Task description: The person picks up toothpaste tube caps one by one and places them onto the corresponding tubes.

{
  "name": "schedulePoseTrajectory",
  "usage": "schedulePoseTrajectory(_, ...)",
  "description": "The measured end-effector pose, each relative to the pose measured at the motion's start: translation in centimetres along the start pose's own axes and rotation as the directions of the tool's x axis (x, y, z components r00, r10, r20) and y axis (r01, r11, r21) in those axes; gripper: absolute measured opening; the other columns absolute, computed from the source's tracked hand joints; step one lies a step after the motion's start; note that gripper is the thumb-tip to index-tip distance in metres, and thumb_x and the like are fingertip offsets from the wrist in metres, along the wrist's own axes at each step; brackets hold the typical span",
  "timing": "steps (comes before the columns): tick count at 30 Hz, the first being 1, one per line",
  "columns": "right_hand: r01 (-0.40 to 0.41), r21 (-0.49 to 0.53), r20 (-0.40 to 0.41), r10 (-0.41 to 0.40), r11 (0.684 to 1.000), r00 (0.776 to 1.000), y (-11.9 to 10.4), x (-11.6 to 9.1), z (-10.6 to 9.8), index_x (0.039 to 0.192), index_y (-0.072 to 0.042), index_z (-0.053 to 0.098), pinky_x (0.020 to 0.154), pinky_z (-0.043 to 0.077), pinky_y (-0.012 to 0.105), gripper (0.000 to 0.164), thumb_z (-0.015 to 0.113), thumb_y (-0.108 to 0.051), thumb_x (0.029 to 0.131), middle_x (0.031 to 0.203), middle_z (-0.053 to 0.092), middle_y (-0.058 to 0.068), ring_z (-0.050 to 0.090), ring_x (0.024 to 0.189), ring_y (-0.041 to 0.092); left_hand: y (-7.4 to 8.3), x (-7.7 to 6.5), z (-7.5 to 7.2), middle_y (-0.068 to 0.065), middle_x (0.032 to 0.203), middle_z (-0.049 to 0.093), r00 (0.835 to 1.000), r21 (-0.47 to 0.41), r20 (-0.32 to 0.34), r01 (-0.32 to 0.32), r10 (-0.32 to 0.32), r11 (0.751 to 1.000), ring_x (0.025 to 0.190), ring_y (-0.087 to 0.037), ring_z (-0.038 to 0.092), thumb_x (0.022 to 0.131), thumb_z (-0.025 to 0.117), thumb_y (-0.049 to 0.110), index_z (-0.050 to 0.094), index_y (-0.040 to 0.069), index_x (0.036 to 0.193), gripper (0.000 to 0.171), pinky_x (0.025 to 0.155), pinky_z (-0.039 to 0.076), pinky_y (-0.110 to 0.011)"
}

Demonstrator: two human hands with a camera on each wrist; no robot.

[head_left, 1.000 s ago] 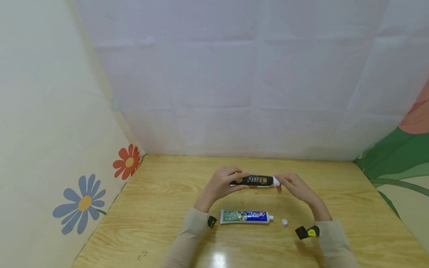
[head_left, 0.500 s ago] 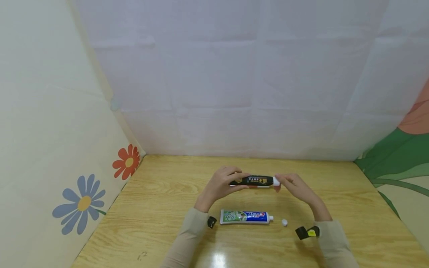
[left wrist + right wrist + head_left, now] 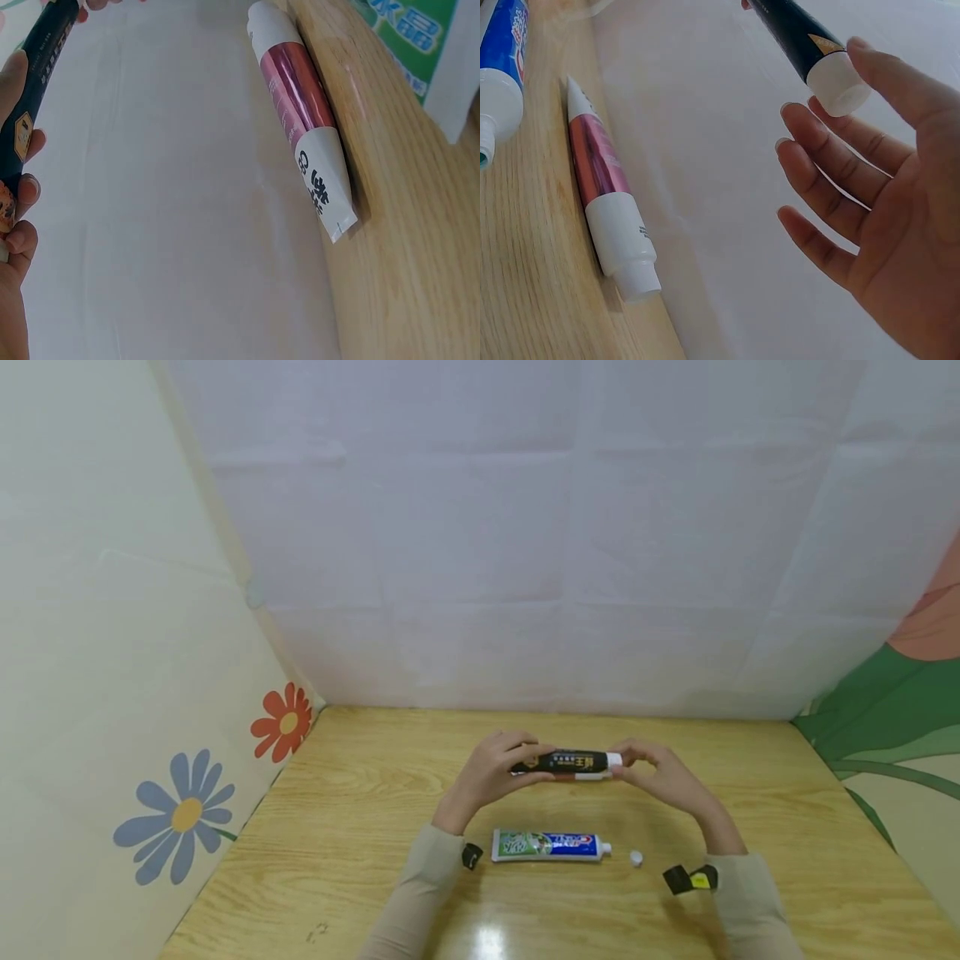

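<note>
My left hand [image 3: 486, 777] grips the rear part of a black toothpaste tube [image 3: 572, 761], its thumb and fingers on opposite sides. The tube is level above the table, white cap [image 3: 614, 760] pointing right. At that cap, my right hand [image 3: 663, 777] pinches with thumb and index finger; its other fingers spread away from the cap in the right wrist view. Below lies a green-and-blue toothpaste tube [image 3: 551, 845] with a bare nozzle [image 3: 486, 142]. A small white cap [image 3: 636, 858] sits right of it. Behind, a pink-and-white capped tube [image 3: 304, 112] lies on the table.
The wooden table [image 3: 360, 852] runs back to a pale cloth backdrop [image 3: 480, 568]. Flower-printed panels [image 3: 187, 814] stand at both sides. A black wrist strap piece [image 3: 678, 879] hangs by each sleeve.
My right fingers have shifted their hold on the white cap, with the index finger now over its top. The black tube has moved very slightly left.
</note>
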State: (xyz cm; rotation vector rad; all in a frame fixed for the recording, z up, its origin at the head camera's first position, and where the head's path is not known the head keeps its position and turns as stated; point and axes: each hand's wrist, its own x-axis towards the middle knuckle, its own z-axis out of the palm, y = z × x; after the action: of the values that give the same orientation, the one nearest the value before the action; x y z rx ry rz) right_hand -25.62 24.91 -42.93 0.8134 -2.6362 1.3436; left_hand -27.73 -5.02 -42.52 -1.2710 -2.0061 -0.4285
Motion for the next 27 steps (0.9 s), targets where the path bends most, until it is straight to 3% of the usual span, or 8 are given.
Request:
schedulePoseTrajectory(7, 0.032, -0.003, -0.011, -0.033, 0.999, 0.999, -0.3, -0.1, -0.2, 0.108, -0.020, 0.063, 0.087, 0.041, 0.055, 0.022, 0.066, -0.022, 0.086, 0.088, 0.063, -0.006, 0.057, 0.085, 0.013, 0.0, -0.1, 0.1, 0.004, 0.099, 0.064, 1.000, 0.001, 0.006, 0.008, -0.008, 1.000, 0.084, -0.006, 0.057, 0.077, 0.072, 0.041, 0.065, 0.020, 0.116, 0.045, 0.073, 0.046, -0.018)
schedulePoseTrajectory(17, 0.074, -0.017, 0.001, -0.074, 0.997, 0.997, -3.6, -0.6, -0.8, 0.103, -0.012, 0.066, 0.086, 0.041, 0.050, 0.016, 0.065, -0.014, 0.087, 0.090, 0.064, -0.004, 0.057, 0.082, 0.011, 0.2, -0.1, -0.1, 0.004, 0.098, 0.064, 1.000, 0.014, 0.003, 0.001, -0.001, 1.000, 0.084, -0.005, 0.057, 0.080, 0.068, 0.044, 0.065, 0.021, 0.116, 0.043, 0.071, 0.044, -0.019)
schedulePoseTrajectory(27, 0.101, -0.030, 0.013, -0.101, 0.994, 0.995, -4.0, -0.6, -0.7, 0.097, -0.013, 0.066, 0.087, 0.041, 0.052, 0.010, 0.062, -0.010, 0.088, 0.086, 0.064, -0.004, 0.057, 0.081, 0.010, 0.3, 0.0, -0.2, 0.004, 0.098, 0.064, 1.000, 0.034, -0.002, -0.004, 0.004, 0.999, 0.085, -0.006, 0.058, 0.074, 0.075, 0.039, 0.066, 0.022, 0.115, 0.045, 0.072, 0.045, -0.020)
